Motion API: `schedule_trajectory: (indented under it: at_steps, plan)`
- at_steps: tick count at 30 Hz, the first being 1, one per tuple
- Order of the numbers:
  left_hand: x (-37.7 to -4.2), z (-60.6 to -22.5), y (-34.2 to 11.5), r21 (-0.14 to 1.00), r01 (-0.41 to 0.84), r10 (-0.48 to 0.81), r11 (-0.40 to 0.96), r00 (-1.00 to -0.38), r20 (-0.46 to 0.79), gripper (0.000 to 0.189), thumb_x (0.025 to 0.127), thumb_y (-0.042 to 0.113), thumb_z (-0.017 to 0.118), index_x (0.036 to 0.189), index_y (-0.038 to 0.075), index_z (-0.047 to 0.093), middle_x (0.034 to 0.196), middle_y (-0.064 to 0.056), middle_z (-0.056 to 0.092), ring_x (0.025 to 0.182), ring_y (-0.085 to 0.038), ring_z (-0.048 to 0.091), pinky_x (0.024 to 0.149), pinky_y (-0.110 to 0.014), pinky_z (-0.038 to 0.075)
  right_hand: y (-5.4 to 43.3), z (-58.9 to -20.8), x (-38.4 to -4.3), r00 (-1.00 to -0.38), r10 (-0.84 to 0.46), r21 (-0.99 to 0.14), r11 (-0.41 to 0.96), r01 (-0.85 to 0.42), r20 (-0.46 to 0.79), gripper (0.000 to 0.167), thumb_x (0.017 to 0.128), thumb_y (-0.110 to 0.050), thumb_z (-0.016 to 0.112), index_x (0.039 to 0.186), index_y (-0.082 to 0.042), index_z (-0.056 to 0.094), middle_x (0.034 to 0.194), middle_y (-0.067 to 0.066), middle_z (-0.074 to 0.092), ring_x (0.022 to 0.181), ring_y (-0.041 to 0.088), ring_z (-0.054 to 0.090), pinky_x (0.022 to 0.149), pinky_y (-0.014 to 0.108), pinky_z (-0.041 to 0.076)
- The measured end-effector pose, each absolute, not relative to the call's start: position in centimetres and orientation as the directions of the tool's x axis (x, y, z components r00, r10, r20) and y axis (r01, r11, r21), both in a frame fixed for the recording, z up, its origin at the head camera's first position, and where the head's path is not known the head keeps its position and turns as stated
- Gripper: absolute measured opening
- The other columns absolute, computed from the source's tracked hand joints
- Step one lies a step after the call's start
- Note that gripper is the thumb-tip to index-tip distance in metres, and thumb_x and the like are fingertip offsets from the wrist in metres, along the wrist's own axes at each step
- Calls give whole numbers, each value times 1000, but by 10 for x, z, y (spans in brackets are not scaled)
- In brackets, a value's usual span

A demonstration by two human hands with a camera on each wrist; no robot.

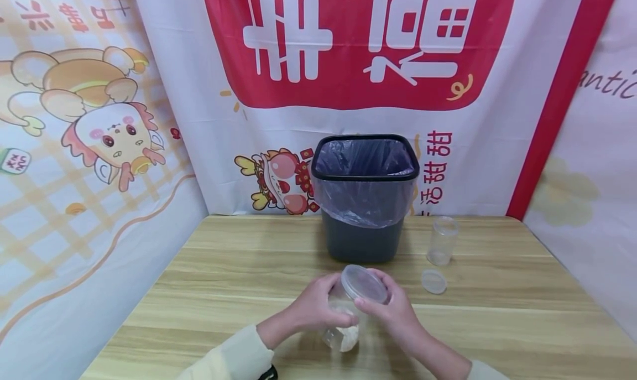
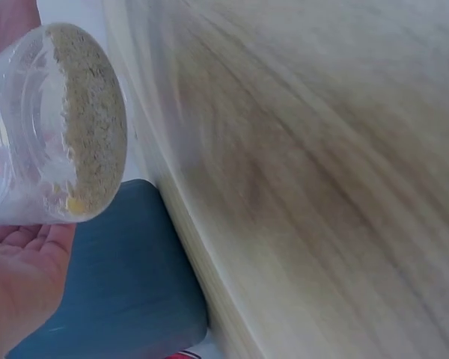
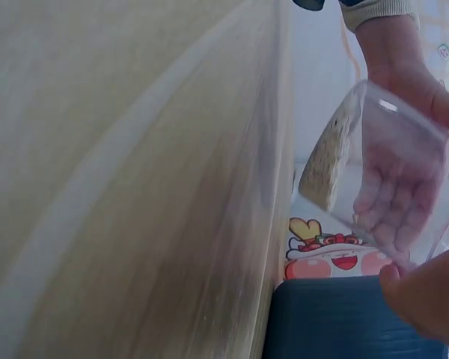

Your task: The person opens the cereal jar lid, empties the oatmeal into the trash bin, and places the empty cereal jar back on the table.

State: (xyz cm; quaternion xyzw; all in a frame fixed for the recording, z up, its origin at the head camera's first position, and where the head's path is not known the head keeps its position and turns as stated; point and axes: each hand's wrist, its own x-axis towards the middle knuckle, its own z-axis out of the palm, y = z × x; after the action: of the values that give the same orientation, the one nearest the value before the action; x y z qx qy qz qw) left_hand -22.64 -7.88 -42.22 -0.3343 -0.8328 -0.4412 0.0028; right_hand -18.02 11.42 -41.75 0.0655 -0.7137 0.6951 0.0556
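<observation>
Clear plastic jar [image 2: 41,149] is up off the table [image 1: 239,275], tilted, in front of the bin [image 1: 365,233]. Left hand [image 1: 318,303] is wrapped round the jar's side, palm and fingers on the wall. Right hand [image 1: 398,308] grips up at the lid [image 1: 365,285], thumb on the near edge, fingers round the far side. Lid sits over the mouth; can't tell whether it's fully seated. Handling, my read: light overall, with most of the weight low, since the pale grainy stuff [image 2: 96,123] lies against the base and the rest looks mostly see-through. If that stuff is loose, it'd shift with tilt and drag the balance along. Wall looks thin and smooth: stiff enough to hold shape, likely to dent under a hard squeeze, slippery if fingers are damp. Not fragile like glass, I'd say. Best hold is broad contact mid-body, light pressure, thumb opposite fingers; at the top, take the lid by its rim, as pushing on its flat middle would probably just flex it. Watch for body squeeze popping the lid. Similar-looking spare jar [image 1: 443,241] stands right of the bin, loose lid [image 1: 434,281] lying just beside it.
</observation>
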Motion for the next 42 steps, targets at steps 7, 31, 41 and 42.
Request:
schedule_trajectory:
  at_steps: [7, 31, 41, 42]
  plan:
    - [-226, -424, -81, 742, 554, 566, 378, -772, 288, 64, 68, 38, 82, 123, 12, 61, 101, 11, 63, 91, -12, 61, 80, -26, 50, 119, -419, -182, -978, -124, -986, -61, -158, 165, 70, 78, -6, 76, 140, 1, 43, 127, 19, 55, 110, 30, 55, 87, 28, 49]
    - [-215, -428, -61, 696, 470, 278, 542, -882, 379, 88, 61, 58, 85, 126, 9, 51, 114, 1, 55, 102, -20, 56, 85, -37, 49, 87, -410, -177, -987, 149, -976, -197, -88, 59, 69, 80, -7, 77, 135, 5, 36, 129, 21, 52, 115, 29, 52, 86, 22, 49]
    - [-215, -428, -62, 690, 491, 297, 532, -871, 391, 84, 61, 53, 87, 124, 9, 54, 111, 2, 57, 99, -20, 57, 83, -36, 50, 89, -411, -178, -990, 117, -983, -157, -99, 81, 67, 80, -12, 79, 133, 3, 42, 125, 18, 56, 112, 28, 55, 87, 23, 48]
    - [-216, -427, -63, 703, 487, 302, 517, -873, 383, 83, 62, 52, 87, 124, 9, 54, 111, 2, 57, 99, -20, 57, 82, -36, 50, 91, -410, -178, -990, 111, -983, -153, -103, 86, 67, 79, -11, 79, 133, 3, 43, 125, 18, 56, 112, 28, 55, 87, 23, 48]
